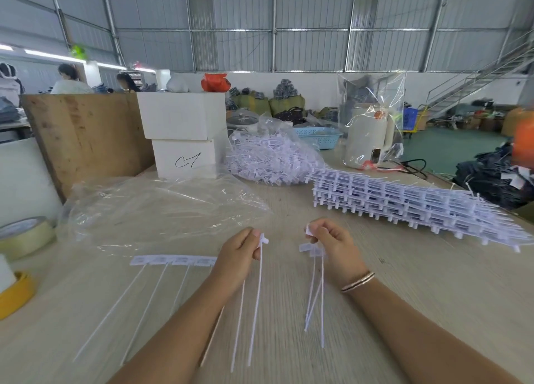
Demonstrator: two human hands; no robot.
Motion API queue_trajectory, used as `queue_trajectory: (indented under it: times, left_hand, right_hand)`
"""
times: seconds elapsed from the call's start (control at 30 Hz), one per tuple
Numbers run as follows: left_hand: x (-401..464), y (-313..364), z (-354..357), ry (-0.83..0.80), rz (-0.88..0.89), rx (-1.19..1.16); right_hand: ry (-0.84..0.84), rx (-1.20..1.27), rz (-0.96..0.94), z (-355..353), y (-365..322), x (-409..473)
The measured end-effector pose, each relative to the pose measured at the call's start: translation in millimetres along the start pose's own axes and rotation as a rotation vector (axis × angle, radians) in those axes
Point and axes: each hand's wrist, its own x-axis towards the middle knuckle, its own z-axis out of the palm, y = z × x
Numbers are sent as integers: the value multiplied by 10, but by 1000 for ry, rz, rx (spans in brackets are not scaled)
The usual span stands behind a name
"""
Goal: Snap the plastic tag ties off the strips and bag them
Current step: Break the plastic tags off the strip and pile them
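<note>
My left hand (239, 253) pinches the end of a white strip of tag ties (173, 260), whose heads run leftward over the table and whose long thin tails hang toward me. My right hand (332, 246) grips several loose white ties (315, 285) by their heads, tails dangling down. The two hands are held a little apart above the table. A stack of full white strips (404, 204) lies at the right. An empty clear plastic bag (150, 210) lies flat at the left. Behind it a second clear bag (268, 158) is filled with loose ties.
Two white boxes (185, 135) are stacked at the back, beside a wooden board (83, 135). Tape rolls (23, 236) sit at the left edge. A white kettle in plastic wrap (370, 135) and a blue basket (318, 135) are at the back right. People work far left.
</note>
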Motion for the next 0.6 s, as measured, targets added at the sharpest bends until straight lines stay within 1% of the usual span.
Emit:
queue_trajectory:
  times: [0.03,0.07,0.13,0.17,0.23,0.27,0.3,0.33,0.4,0.43,0.5,0.53,0.6]
  left_hand:
    - [3,-22,-8,4,7,13]
    - [5,-46,-9,3,18,36]
    - [11,-84,4,-9,33,149]
    - [12,-99,11,-16,41,234]
    - [4,-112,25,-32,73,395]
    - [-12,-104,31,-41,100,445]
    - [-28,-93,37,-46,129,480]
    - [-39,-83,41,-46,160,506]
    - [-51,-69,53,-37,219,527]
    - [-55,-60,64,-35,241,523]
    - [-51,-45,94,-38,267,495]
    - [-49,-40,110,-39,274,476]
    - [-59,-37,140,-37,302,457]
  right_hand:
    - [-11,-142,2,19,22,12]
    - [-20,-336,-5,40,65,28]
    - [-7,-719,-21,74,140,55]
    - [8,-840,-6,77,160,73]
    - [22,-965,123,61,184,110]
    - [28,-1001,186,46,194,122]
    - [46,-1017,206,33,202,128]
    - [79,-1012,163,31,198,121]
    - [113,-954,-75,57,156,61]
    - [69,-922,-196,83,133,27]
    - [-94,-884,-340,149,86,-47]
    - [-156,-881,-363,179,76,-75]
    - [-202,-884,-359,195,68,-83]
